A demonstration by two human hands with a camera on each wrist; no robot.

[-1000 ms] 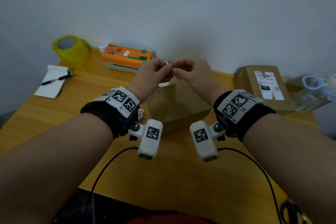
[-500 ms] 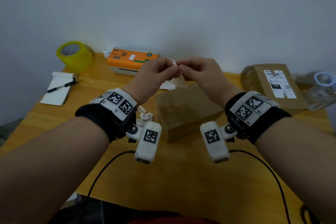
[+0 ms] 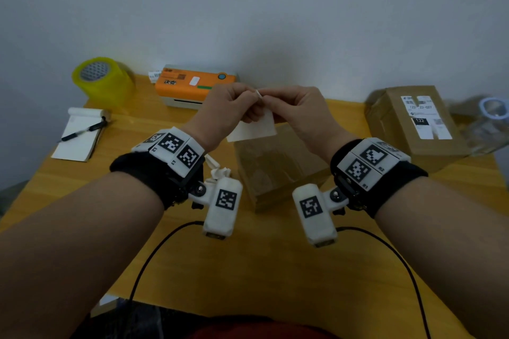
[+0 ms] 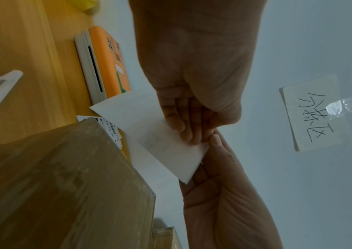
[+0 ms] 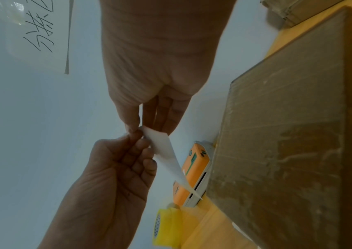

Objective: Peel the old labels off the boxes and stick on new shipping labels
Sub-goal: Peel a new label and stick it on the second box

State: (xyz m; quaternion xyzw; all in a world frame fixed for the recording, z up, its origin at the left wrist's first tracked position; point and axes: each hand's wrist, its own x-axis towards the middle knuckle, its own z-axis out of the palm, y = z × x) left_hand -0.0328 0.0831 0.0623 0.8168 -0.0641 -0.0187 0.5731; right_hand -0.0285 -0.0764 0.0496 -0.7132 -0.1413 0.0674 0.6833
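Both hands are raised above a plain brown box [image 3: 275, 170] at the table's middle. Between them hangs a white label [image 3: 254, 128], blank on the side I see, with faint print showing through in the left wrist view [image 4: 160, 134]. My left hand [image 3: 252, 98] and right hand [image 3: 266, 98] pinch its top corner with thumb and forefinger, fingertips almost touching. A small white tab sticks up between them. In the right wrist view the label [image 5: 166, 151] is edge-on, apart from the box [image 5: 288, 134]. A second box [image 3: 407, 129] with a printed label lies at the right.
An orange label printer [image 3: 192, 85] stands at the back against the wall, a yellow tape roll [image 3: 102, 80] to its left. A notepad with a pen [image 3: 80, 132] lies at the left. Crumpled white paper strips [image 3: 217, 170] lie beside the box. A clear bottle [image 3: 490, 124] stands far right.
The hands stay together at the label's corner. More of the white label now hangs below the fingers, and a small tab stands up between the fingertips.
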